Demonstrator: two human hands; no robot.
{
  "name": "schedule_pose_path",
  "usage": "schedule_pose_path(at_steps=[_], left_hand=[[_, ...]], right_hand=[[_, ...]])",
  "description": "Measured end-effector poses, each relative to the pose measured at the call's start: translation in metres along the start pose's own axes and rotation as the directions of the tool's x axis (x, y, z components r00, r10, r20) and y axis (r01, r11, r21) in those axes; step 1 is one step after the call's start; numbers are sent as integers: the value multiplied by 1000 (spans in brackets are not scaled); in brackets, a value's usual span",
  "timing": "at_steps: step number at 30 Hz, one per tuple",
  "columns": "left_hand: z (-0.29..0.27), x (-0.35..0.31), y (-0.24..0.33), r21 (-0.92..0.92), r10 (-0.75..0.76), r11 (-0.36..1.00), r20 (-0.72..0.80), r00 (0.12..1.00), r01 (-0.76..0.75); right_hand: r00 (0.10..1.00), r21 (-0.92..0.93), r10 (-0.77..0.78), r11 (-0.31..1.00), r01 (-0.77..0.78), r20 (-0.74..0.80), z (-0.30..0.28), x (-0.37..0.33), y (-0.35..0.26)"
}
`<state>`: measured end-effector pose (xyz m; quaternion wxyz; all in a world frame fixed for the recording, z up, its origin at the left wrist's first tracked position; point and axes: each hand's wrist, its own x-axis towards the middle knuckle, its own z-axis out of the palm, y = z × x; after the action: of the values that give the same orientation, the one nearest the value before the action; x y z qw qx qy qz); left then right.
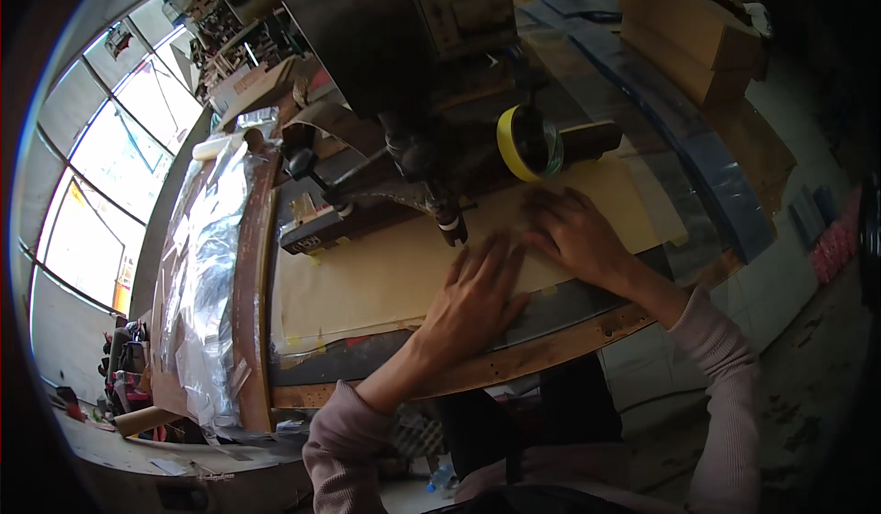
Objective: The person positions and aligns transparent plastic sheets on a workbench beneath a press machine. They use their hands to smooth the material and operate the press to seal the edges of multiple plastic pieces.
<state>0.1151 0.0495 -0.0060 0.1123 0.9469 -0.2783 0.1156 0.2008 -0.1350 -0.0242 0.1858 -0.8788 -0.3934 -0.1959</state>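
Note:
A long cream sheet [349,289] lies on the dark worktop, under a black machine. My left hand [473,303] rests on it palm down, fingers stretched out, just in front of the machine's narrow tool tip [450,225]. My right hand [580,239] is also on the sheet, to the right of the left one, with its fingers extended and slightly blurred. Neither hand appears to grip anything. Behind the sheet runs a dark bar [317,234]. A yellow and green tape roll [507,145] stands on edge beside the bar, beyond my right hand.
The dark machine body [353,41] overhangs the bench. Crumpled clear plastic [206,275] covers a board at left. Blue film [725,193] and a cardboard box [684,46] are at right. The bench's wooden front edge [514,360] is close to my body.

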Motion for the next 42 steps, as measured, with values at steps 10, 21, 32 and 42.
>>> schedule_pose_path(at_steps=[10, 21, 32, 42], left_hand=[[10, -88, 86, 82, -440, 883, -199, 876, 462], [96, -101, 61, 289, -74, 854, -755, 652, 432], [137, -112, 59, 345, -62, 742, -819, 571, 575], [160, -131, 47, 339, -12, 738, -858, 513, 584]], right_hand=[[989, 34, 10, 999, -15, 145, -45, -93, -100], [869, -248, 16, 956, -159, -494, 42, -115, -100], [869, -297, -69, 951, -91, -490, 48, -122, -94], [870, -239, -78, 970, -47, -487, 54, -123, -97]])
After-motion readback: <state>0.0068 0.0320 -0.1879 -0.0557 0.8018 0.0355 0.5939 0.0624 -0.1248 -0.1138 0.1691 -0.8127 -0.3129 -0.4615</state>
